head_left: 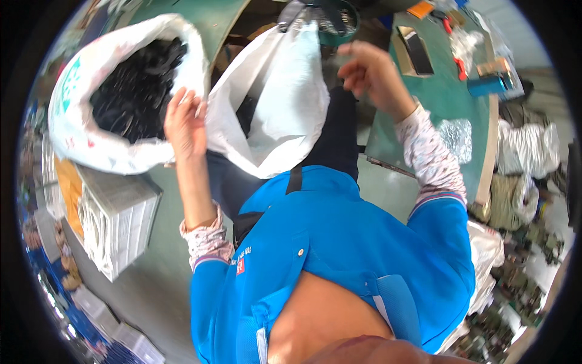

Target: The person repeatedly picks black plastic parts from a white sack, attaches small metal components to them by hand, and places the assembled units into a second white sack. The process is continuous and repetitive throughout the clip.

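My left hand is between two white sacks, its fingers loosely bent and apart, with nothing visible in them. To its left stands a white woven sack with a rolled-down rim, full of shiny black small parts. On its right, a second white sack gapes open over my lap, with something dark low inside. My right hand is raised to the right of that sack, fingers spread and slightly blurred, holding nothing I can see. Near it, at the top, is a dark green round container holding small shiny pieces.
On the green table at right lie an open cardboard box with a dark item, red-handled tools, a blue box and clear plastic wrap. White plastic crates stand at lower left. Sacks are piled far right.
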Available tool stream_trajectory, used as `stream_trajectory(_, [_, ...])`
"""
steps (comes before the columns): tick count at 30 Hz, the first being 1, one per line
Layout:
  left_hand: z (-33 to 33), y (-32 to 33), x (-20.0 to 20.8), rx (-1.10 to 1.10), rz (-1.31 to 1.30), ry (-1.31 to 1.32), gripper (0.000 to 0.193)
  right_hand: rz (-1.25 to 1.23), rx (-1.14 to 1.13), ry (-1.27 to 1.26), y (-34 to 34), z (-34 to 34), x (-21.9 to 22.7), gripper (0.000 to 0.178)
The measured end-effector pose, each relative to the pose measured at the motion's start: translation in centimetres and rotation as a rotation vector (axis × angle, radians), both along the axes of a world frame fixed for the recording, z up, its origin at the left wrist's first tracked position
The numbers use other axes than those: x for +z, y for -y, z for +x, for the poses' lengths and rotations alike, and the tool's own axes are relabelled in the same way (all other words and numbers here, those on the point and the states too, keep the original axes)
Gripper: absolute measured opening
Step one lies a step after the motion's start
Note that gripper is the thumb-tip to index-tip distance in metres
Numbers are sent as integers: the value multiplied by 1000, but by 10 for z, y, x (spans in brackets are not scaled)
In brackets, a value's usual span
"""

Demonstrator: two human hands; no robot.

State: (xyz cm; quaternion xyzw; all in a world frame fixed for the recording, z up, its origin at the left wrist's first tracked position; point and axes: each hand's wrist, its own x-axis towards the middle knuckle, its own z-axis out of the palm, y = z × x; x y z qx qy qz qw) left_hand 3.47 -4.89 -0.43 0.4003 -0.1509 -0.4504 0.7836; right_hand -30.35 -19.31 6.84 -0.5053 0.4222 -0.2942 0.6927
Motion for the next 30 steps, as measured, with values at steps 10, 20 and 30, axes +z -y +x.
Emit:
stream_trajectory(10, [90, -41, -38, 102, -104, -39, 26, -435, -715, -889, -61, -215, -104, 24])
stream_trajectory(20, [114, -23, -17, 220, -71, 55, 21, -444, -482, -1864, -40, -306, -155, 50])
stream_trajectory(30, [129, -40, -29, 212, -57, 22, 24, -249, -543, -1489, 6, -414, -86, 40])
